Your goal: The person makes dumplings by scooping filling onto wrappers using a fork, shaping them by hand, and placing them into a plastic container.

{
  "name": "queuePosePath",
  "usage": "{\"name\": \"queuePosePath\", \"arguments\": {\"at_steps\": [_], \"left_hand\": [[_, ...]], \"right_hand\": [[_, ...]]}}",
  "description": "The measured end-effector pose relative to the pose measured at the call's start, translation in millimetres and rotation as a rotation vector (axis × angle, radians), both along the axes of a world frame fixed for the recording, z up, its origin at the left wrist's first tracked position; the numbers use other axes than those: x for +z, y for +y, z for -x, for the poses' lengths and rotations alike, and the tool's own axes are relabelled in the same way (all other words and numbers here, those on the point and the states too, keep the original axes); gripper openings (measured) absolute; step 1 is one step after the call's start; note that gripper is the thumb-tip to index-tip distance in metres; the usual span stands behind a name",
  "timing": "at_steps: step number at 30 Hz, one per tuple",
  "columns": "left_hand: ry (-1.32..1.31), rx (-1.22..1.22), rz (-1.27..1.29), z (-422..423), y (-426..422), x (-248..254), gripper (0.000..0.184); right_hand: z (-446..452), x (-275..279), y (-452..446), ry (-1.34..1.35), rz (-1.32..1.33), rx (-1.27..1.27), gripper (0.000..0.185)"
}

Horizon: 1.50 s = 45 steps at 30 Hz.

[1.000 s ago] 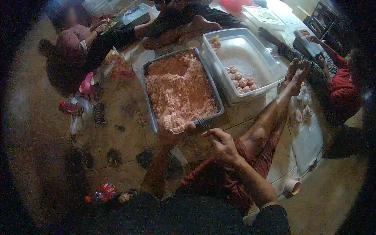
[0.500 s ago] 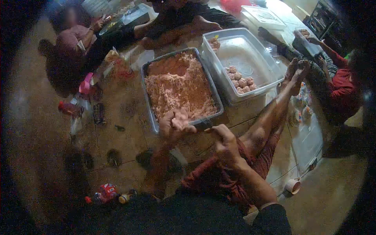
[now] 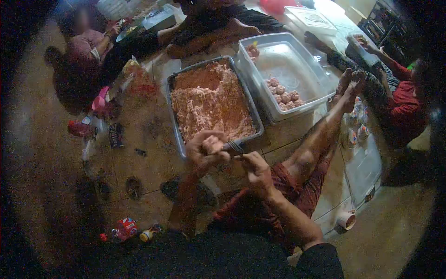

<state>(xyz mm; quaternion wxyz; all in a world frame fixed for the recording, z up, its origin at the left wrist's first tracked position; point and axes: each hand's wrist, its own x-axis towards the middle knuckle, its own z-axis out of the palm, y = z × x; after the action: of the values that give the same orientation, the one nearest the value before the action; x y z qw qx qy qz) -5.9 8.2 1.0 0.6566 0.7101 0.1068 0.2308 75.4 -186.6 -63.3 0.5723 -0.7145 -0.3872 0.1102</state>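
My left hand [image 3: 204, 156] is cupped around a lump of pink mince-like mixture [image 3: 213, 143], just above the near edge of a grey-rimmed tub [image 3: 176, 139]. That tub holds a big mass of the same mixture [image 3: 200, 104], hollowed at the far side. In my right hand [image 3: 258, 173], closed, is the handle of a fork [image 3: 233, 147]; its tines point left at the lump, close to the left hand's fingers. To the right, a clear plastic bin [image 3: 320, 97] contains several rolled balls [image 3: 283, 96] in its near corner and more at its far left.
My outstretched leg [image 3: 318, 137] lies right of the bin. A mug [image 3: 346, 220] and a clear lid [image 3: 364, 167] are on the tiled floor [image 3: 148, 172]. Bottles [image 3: 125, 228] lie at lower left, bags [image 3: 139, 79] left. Other people sit left, ahead and right [image 3: 409, 102].
My right hand has shifted left and slightly up, bringing the fork's tines to the lump. The left hand stays over the tub's near edge, its fingers curled more around the lump.
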Motion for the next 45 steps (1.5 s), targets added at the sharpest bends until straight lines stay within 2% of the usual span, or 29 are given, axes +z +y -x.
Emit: {"name": "queuePosePath", "arguments": {"at_steps": [1,2,5,7,9,10,12,13,14,15,16,19,21,22,23,25,26,28,29,31,35,38,41,43,45], "left_hand": [[0.0,0.002,0.003,5.6,6.9,-2.6,0.054],[-0.031,-0.044,0.337,9.1,11.9,-2.1,0.053],[-0.053,0.071,-0.278,3.5,7.1,-1.1,0.039],[-0.099,-0.127,-0.157,-7.3,0.2,-25.5,0.035],[-0.139,-0.064,-0.049,-14.1,-10.1,-29.5,0.038],[-0.023,0.057,-0.21,-10.9,-7.8,-22.6,0.038],[0.101,0.172,-0.363,-7.2,-2.7,-18.4,0.038],[0.035,0.105,-0.273,-5.3,5.2,-26.5,0.037],[-0.001,0.075,-0.226,-5.0,8.0,-29.0,0.036],[-0.036,0.044,-0.178,-4.8,10.4,-30.6,0.035],[0.052,0.052,-0.192,-3.1,9.9,-31.2,0.036],[0.093,0.004,-0.559,1.3,16.2,-52.2,0.037],[0.159,0.056,-0.464,-8.8,3.6,-37.7,0.032],[0.159,0.057,-0.464,-12.2,2.2,-29.1,0.032],[-0.002,0.056,-0.346,-14.1,0.2,-20.8,0.03],[-0.161,0.062,-0.221,-12.8,1.6,-19.2,0.028],[-0.048,-0.056,-0.234,-9.6,8.3,-20.7,0.031],[0.306,-0.184,-0.171,-8.7,7.5,-33.8,0.036],[0.3,-0.18,-0.177,-10.6,9.0,-37.6,0.036],[0.087,-0.054,-0.546,-11.2,14.5,-45.9,0.033],[0.014,-0.003,-0.36,-13.1,3.0,-26.2,0.036],[0.236,-0.044,-0.373,-11.8,6.5,-30.6,0.035],[0.116,0.002,-0.342,-12.8,0.6,-26.4,0.033],[0.065,-0.039,-0.423,-14.1,2.1,-30.1,0.03],[0.133,-0.086,-0.365,-15.4,-0.6,-21.8,0.03]], "right_hand": [[-0.7,-1.5,-3.9,0.024,-0.032,0.036,0.035],[0.2,-3.2,-7.6,0.051,-0.065,0.069,0.034],[7.6,-14.1,-3.6,0.121,-0.104,0.148,0.033],[11.4,-12.9,8.3,0.157,-0.117,0.191,0.032],[11.4,5.9,22.0,-0.07,0.008,0.072,0.03],[7.9,21.2,18.8,-0.093,0.082,0.064,0.028],[-5.1,33.3,12.9,-0.151,0.082,0.027,0.028],[-8.5,40.7,8.9,-0.21,0.082,-0.012,0.028],[-8.7,61.9,3.4,0.005,0.062,-0.066,0.026],[-10.5,70.0,1.0,0.003,0.067,-0.066,0.026],[-11.4,75.2,-1.1,-0.083,0.03,-0.066,0.025],[-5.6,59.1,2.9,-0.201,0.049,-0.012,0.022],[-6.6,60.8,4.0,-0.237,0.105,0.039,0.02],[-10.8,72.1,0.4,-0.214,0.08,-0.015,0.019],[-11.6,82.0,-4.3,-0.184,0.061,-0.069,0.018],[-11.9,96.3,-11.7,-0.168,0.074,-0.043,0.017],[-12.2,99.8,-13.4,-0.157,0.075,-0.024,0.016],[-10.8,72.3,-9.0,-0.179,0.117,0.014,0.015],[-12.2,72.7,-2.4,-0.206,0.156,0.052,0.015],[-17.0,84.8,-7.8,-0.223,0.111,-0.002,0.014],[-16.6,99.1,-14.6,-0.17,0.076,-0.087,0.013],[-15.1,99.1,-14.0,-0.118,0.126,-0.069,0.013],[-14.2,93.5,-11.6,-0.14,0.065,-0.092,0.013],[-14.9,76.6,-8.8,-0.194,0.09,-0.056,0.013],[-13.3,75.6,-9.2,-0.248,0.115,-0.022,0.014]]}}
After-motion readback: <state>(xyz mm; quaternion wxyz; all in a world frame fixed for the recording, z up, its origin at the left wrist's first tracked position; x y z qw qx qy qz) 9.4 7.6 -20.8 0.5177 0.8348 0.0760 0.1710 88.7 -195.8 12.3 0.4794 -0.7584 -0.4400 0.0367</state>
